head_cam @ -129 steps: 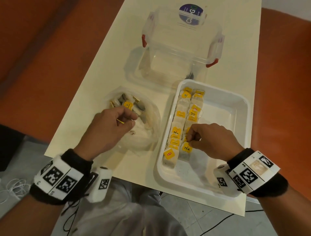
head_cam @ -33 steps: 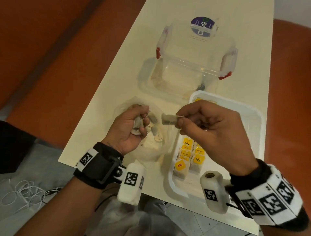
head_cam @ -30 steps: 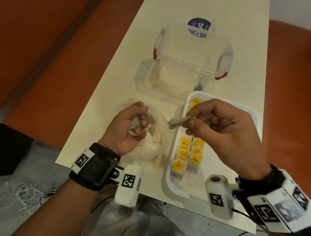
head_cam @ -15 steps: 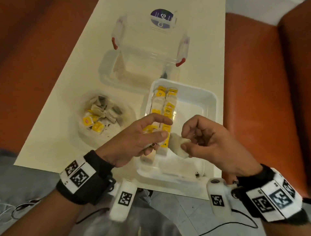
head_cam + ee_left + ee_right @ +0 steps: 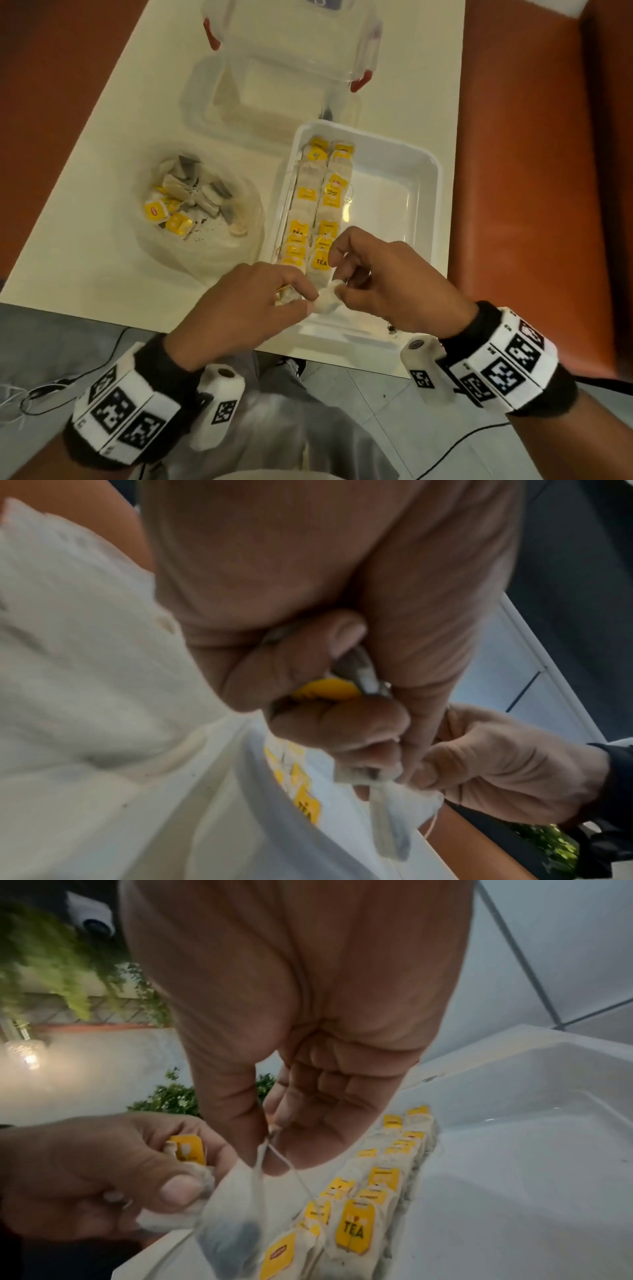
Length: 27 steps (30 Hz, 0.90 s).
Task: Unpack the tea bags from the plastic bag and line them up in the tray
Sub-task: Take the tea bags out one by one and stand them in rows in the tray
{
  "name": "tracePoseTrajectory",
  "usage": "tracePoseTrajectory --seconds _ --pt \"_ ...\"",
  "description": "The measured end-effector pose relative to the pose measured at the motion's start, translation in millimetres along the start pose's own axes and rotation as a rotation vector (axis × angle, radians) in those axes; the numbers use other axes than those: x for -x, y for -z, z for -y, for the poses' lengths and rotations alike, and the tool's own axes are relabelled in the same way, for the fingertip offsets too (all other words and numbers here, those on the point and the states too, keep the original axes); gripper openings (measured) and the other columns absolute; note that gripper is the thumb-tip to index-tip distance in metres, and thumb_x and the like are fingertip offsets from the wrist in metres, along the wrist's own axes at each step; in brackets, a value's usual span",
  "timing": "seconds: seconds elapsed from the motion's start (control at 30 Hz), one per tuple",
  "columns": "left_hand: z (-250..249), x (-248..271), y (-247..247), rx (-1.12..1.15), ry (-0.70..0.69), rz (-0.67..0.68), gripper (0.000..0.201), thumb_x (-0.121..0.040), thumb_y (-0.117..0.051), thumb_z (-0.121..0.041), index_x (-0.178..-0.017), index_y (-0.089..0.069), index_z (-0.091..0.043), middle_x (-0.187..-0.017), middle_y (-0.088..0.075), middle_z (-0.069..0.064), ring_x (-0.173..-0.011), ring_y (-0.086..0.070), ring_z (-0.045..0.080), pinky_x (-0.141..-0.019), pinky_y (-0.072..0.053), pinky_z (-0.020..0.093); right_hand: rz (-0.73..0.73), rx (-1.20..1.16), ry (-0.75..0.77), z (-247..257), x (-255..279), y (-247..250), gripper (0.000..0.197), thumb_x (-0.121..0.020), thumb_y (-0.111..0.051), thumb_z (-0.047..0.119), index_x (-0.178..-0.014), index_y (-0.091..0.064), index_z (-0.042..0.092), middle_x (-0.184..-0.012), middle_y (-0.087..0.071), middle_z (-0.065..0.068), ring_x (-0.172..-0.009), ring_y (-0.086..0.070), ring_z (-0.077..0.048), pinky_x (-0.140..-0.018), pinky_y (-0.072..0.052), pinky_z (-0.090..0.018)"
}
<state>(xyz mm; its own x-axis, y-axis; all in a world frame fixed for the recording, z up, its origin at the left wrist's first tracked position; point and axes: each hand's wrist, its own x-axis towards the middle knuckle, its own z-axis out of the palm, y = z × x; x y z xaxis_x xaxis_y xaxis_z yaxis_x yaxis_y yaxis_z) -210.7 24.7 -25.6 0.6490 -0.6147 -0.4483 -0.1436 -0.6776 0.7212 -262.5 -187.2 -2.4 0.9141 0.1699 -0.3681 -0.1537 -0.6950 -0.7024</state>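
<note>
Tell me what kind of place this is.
Probably a cafe or lounge-style seating corner, not a kitchen. A pale table stands between orange upholstered seats, the floor is tiled, and the right wrist view shows hanging greenery and a lamp against a wall.

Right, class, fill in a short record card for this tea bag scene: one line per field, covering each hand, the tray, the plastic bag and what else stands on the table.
left hand: pinches a tea bag, a yellow tag tucked in its fingers
right hand: pinches the same tea bag at its top, by the string
tray: white; two rows of tea bags along its left side, right side bare
plastic bag: left of the tray, open, more tea bags inside
clear container: behind the tray, red latches
table: cream top
</note>
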Motion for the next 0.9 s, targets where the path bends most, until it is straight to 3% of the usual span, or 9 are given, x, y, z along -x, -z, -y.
tracePoseTrajectory --seconds 0.07,0.17,0.23,0.47,0.63,0.73,0.9 --pt "7.7 3.9 2.8 0.037 0.028 -0.033 0.012 -0.085 -0.069 -0.043 -0.097 -0.072 -0.046 -0.065 -0.065 -0.011 -0.056 -0.055 -0.001 -0.055 -0.04 0.022 0.007 0.094 0.033 1.5 -7.4 -4.0 0.032 -0.085 -0.071 0.013 -0.11 -0.054 0.024 -0.088 -0.067 0.015 -0.072 -0.065 -0.01 -0.073 -0.054 -0.031" --pt "17.5 10.4 11.0 0.183 0.075 -0.091 0.014 -0.085 -0.071 -0.04 -0.098 -0.071 -0.045 -0.067 -0.067 -0.015 -0.053 -0.059 0.004 -0.055 -0.05 0.029 0.081 0.229 0.052 0.2 -19.6 -8.3 0.028 -0.087 -0.068 0.014 -0.109 -0.053 0.024 -0.09 -0.064 0.018 -0.07 -0.06 -0.009 -0.073 -0.052 -0.03" --pt "23.7 15.7 17.0 0.29 0.093 -0.142 0.013 -0.085 -0.072 -0.038 -0.096 -0.072 -0.044 -0.069 -0.07 -0.007 -0.052 -0.061 0.01 -0.054 -0.052 0.033 0.15 0.286 0.046 -2.5 -27.9 -11.8 0.026 -0.088 -0.066 0.013 -0.106 -0.052 0.027 -0.09 -0.063 0.017 -0.07 -0.056 -0.007 -0.071 -0.05 -0.028" --pt "37.0 26.8 24.2 0.606 0.13 -0.212 0.013 -0.088 -0.071 -0.026 -0.094 -0.075 -0.035 -0.073 -0.072 0.001 -0.052 -0.055 0.015 -0.056 -0.044 0.025 0.271 0.308 0.008 -3.5 -48.1 -10.8 0.027 -0.085 -0.07 0.012 -0.094 -0.051 0.03 -0.087 -0.067 0.013 -0.074 -0.06 -0.005 -0.067 -0.048 -0.023" --pt "37.6 27.2 20.9 0.668 0.139 -0.196 0.02 -0.09 -0.069 -0.019 -0.099 -0.075 -0.036 -0.076 -0.073 0.0 -0.052 -0.053 0.015 -0.049 -0.039 0.013 0.207 0.355 -0.028 -11.7 -61.1 -13.3 0.023 -0.086 -0.068 0.014 -0.095 -0.052 0.027 -0.084 -0.066 0.011 -0.072 -0.06 -0.012 -0.065 -0.048 -0.026" --pt "35.1 26.6 18.9 0.653 0.136 -0.191 0.021 -0.09 -0.069 -0.018 -0.101 -0.074 -0.036 -0.076 -0.074 -0.001 -0.052 -0.053 0.014 -0.049 -0.039 0.014 0.183 0.349 -0.037 -13.8 -65.6 -14.7 0.027 -0.085 -0.071 0.016 -0.092 -0.048 0.029 -0.08 -0.06 0.015 -0.071 -0.058 -0.01 -0.064 -0.046 -0.024" --pt "30.6 24.8 18.5 0.66 0.147 -0.207 0.023 -0.09 -0.069 -0.018 -0.104 -0.072 -0.036 -0.076 -0.074 0.0 -0.05 -0.052 0.012 -0.043 -0.035 0.015 0.134 0.373 -0.045 -15.8 -68.1 -13.1 0.026 -0.083 -0.071 0.018 -0.091 -0.049 0.029 -0.08 -0.062 0.012 -0.075 -0.063 -0.016 -0.068 -0.052 -0.034"
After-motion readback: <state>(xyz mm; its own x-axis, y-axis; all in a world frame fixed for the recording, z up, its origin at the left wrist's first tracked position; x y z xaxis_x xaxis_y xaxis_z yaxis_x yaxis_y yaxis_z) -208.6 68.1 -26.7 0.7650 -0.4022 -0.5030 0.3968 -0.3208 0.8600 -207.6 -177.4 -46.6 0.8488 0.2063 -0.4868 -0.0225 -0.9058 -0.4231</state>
